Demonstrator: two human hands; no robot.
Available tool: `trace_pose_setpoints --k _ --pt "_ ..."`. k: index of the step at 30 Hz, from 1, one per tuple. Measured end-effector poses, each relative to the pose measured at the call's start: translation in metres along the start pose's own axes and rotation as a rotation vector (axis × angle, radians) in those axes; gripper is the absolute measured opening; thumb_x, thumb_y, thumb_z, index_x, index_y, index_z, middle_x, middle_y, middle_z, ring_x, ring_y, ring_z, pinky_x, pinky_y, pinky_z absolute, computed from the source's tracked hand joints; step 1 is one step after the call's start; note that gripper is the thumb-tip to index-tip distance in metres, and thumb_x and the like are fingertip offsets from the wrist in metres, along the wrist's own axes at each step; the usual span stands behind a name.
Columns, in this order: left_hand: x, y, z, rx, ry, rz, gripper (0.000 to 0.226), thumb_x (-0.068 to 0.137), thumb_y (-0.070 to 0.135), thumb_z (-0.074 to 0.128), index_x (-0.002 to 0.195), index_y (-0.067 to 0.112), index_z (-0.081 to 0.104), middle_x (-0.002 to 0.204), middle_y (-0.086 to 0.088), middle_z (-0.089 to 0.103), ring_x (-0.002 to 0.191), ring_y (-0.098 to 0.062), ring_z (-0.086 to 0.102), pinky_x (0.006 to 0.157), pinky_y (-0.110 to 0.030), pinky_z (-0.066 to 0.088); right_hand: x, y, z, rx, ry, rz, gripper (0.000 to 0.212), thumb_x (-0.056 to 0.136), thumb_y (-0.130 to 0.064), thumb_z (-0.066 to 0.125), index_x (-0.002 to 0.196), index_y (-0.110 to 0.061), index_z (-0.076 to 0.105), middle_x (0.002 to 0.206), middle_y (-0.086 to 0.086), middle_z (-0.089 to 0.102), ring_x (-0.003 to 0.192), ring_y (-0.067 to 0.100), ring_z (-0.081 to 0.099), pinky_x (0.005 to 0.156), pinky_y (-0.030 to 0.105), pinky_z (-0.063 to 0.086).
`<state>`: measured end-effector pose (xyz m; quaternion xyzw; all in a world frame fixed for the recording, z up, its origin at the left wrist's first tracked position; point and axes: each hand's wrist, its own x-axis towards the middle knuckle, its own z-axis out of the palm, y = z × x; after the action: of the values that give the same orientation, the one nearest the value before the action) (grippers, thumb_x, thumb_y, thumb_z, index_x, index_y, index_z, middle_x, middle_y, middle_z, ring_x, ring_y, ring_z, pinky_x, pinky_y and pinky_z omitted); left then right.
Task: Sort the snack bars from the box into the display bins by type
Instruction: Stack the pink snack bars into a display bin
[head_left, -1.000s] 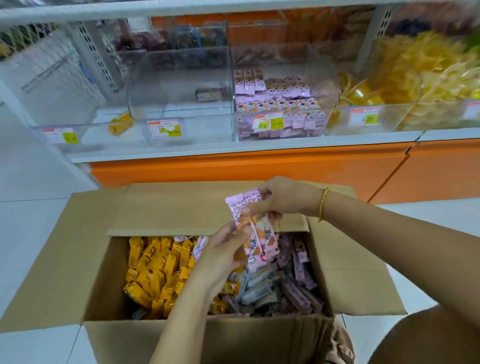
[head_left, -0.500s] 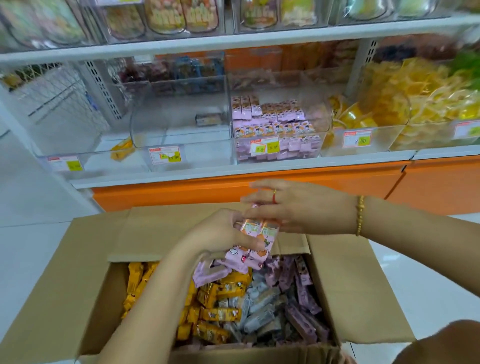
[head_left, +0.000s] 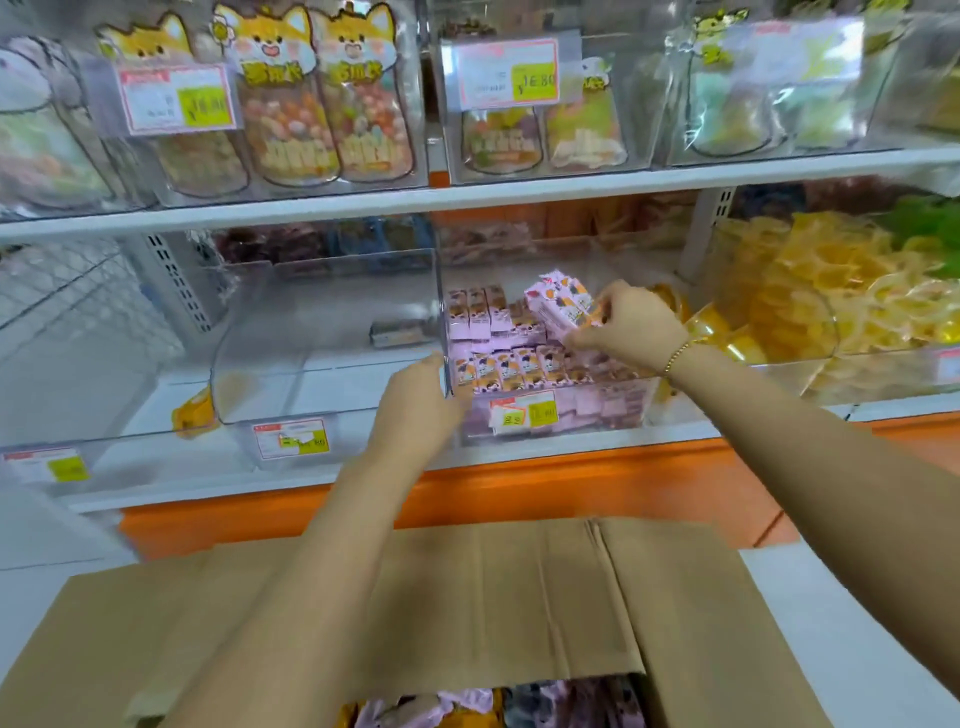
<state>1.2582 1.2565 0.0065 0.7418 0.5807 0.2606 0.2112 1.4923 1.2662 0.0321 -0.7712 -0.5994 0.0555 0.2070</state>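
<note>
My right hand (head_left: 631, 325) grips a small bunch of pink snack bars (head_left: 558, 304) and holds them tilted over the clear display bin (head_left: 644, 400) that is stacked with rows of the same pink bars. My left hand (head_left: 415, 405) rests against the bin's front left corner, fingers loosely bent, holding nothing that I can see. The open cardboard box (head_left: 467, 597) sits below in front of me; only a strip of pink and purple bars (head_left: 467, 706) shows past its far flap.
A nearly bare clear bin (head_left: 322, 405) stands left of the pink one, with one dark bar (head_left: 400, 332) inside. A yellow bar (head_left: 195, 413) lies further left. A bin of yellow packets (head_left: 810, 306) is on the right. The upper shelf (head_left: 467, 192) holds bagged snacks.
Both hands rose from the box to the shelf. The pink bars went from both hands to my right hand alone, now over the pink bin. The view tilted up.
</note>
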Motion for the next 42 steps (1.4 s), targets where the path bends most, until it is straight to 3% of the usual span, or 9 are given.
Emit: trace_pose_setpoints --k 3,9,14,26,29,32,37,39,42 --pt "0.017 -0.010 0.017 -0.002 0.062 0.004 0.032 0.087 0.024 0.067 0.118 0.016 0.061 0.109 -0.007 0.069 0.098 -0.024 0.064 0.070 -0.025 0.040 0.050 -0.009 0.019 0.005 -0.124 0.144 0.043 0.081 -0.041 0.070 0.060 -0.009 0.049 0.074 0.010 0.056 0.070 0.024 0.052 0.060 0.029 0.041" --pt "0.032 -0.029 0.035 -0.051 0.222 -0.017 0.028 0.088 0.028 0.066 0.116 0.028 0.066 0.092 0.001 0.074 0.081 -0.014 0.068 0.056 -0.020 0.040 0.129 -0.031 0.067 -0.013 -0.205 0.245 0.078 0.088 -0.070 0.037 0.124 -0.002 0.054 0.126 0.018 0.057 0.109 0.032 0.058 0.091 0.036 0.047" --pt "0.036 -0.035 0.041 -0.009 0.257 0.023 0.029 0.090 0.029 0.063 0.119 0.028 0.064 0.099 0.000 0.073 0.087 -0.018 0.067 0.069 -0.029 0.051 0.150 -0.032 0.089 0.132 -0.145 0.256 0.052 0.094 -0.054 0.045 0.066 -0.011 0.046 0.065 0.007 0.046 0.058 0.019 0.046 0.056 0.029 0.039" --pt "-0.006 -0.037 0.031 -0.218 0.211 0.119 0.031 0.091 0.020 0.062 0.121 0.015 0.063 0.108 0.003 0.066 0.098 -0.011 0.061 0.083 -0.021 0.044 0.010 -0.023 0.049 0.010 0.102 -0.265 0.029 0.092 -0.019 0.053 0.070 0.000 0.058 0.066 0.015 0.062 0.067 0.030 0.058 0.065 0.035 0.049" --pt "-0.053 -0.046 0.028 -0.319 0.243 0.113 0.012 0.090 0.028 0.062 0.084 0.019 0.065 0.077 0.009 0.065 0.071 -0.005 0.059 0.065 -0.016 0.043 -0.058 -0.013 0.052 0.011 -0.111 -0.371 0.036 0.093 -0.028 0.057 0.060 -0.014 0.051 0.056 0.002 0.051 0.054 0.014 0.047 0.052 0.030 0.034" --pt "-0.103 -0.077 0.042 -0.277 0.206 0.050 0.045 0.093 0.040 0.055 0.060 0.009 0.052 0.053 -0.003 0.054 0.055 -0.021 0.052 0.059 -0.031 0.038 -0.130 0.003 0.076 -0.038 -0.440 -0.405 0.042 0.094 -0.033 0.057 0.054 -0.023 0.045 0.056 -0.004 0.051 0.050 0.004 0.042 0.050 0.020 0.029" --pt "-0.181 -0.128 0.079 -0.131 -0.077 -0.185 0.056 0.093 0.047 0.051 0.051 0.010 0.043 0.049 -0.012 0.052 0.049 -0.023 0.050 0.058 -0.041 0.042 -0.210 0.031 0.125 -0.226 -1.014 -0.411 0.034 0.100 -0.029 0.044 0.092 -0.002 0.063 0.071 0.007 0.055 0.061 0.015 0.047 0.064 0.030 0.034" --pt "-0.201 -0.146 0.089 -0.035 -0.258 -0.262 0.053 0.094 0.040 0.053 0.048 0.015 0.052 0.051 -0.007 0.059 0.055 -0.021 0.059 0.062 -0.039 0.048 -0.226 0.040 0.135 -0.286 -1.227 -0.317 0.042 0.101 -0.032 0.043 0.135 -0.008 0.047 0.112 0.009 0.060 0.094 0.022 0.058 0.081 0.034 0.043" --pt "-0.218 -0.154 0.088 -0.063 -0.374 -0.366 0.022 0.094 0.029 0.057 0.080 0.016 0.068 0.080 -0.008 0.070 0.076 -0.021 0.064 0.069 -0.032 0.050 -0.235 0.058 0.141 -0.290 -1.147 -0.319 0.074 0.098 -0.036 0.045 0.153 -0.023 -0.003 0.156 0.012 0.020 0.128 0.034 0.042 0.104 0.045 0.040"
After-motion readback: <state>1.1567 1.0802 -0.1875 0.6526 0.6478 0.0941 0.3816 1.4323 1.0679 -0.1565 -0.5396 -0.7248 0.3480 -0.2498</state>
